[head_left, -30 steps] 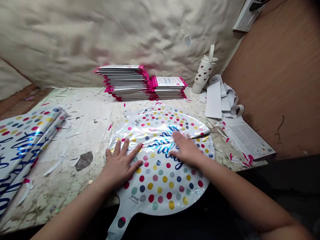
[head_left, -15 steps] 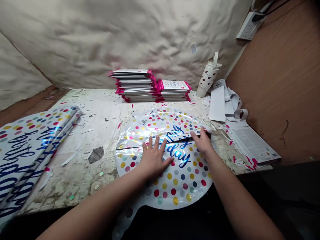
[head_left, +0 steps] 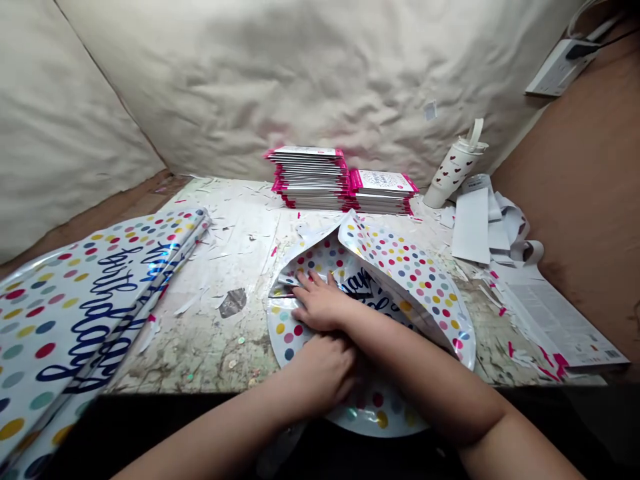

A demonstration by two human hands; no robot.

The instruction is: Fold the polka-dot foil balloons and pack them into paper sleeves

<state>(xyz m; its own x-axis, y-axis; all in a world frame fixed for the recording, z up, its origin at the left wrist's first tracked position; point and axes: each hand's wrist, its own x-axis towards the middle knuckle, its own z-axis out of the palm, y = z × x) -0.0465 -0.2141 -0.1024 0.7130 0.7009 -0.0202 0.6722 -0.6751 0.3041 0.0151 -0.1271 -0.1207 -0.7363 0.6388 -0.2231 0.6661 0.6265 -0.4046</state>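
A round white foil balloon (head_left: 430, 267) with coloured dots and blue lettering lies in front of me, its far right part bent up into a peaked fold. My right hand (head_left: 320, 301) is open, fingers spread on the balloon's left part beneath that fold. My right forearm crosses over my left wrist area. Just nearer to me, my left hand (head_left: 327, 370) rests on the balloon with its fingers curled in; what they hold, if anything, is hidden.
Similar dotted foil balloons (head_left: 65, 287) lie at the left. Stacks of pink-edged packets (head_left: 313, 179) stand at the back, beside a white tumbler (head_left: 455, 167). Paper strips (head_left: 473, 227) and a printed card sheet (head_left: 555, 320) lie right. A power strip (head_left: 557, 67) hangs above.
My right hand has gone from the balloon's right edge over to its left part, crossing my left arm. My left hand has drawn nearer and curled. The balloon's far part has lifted into a fold.
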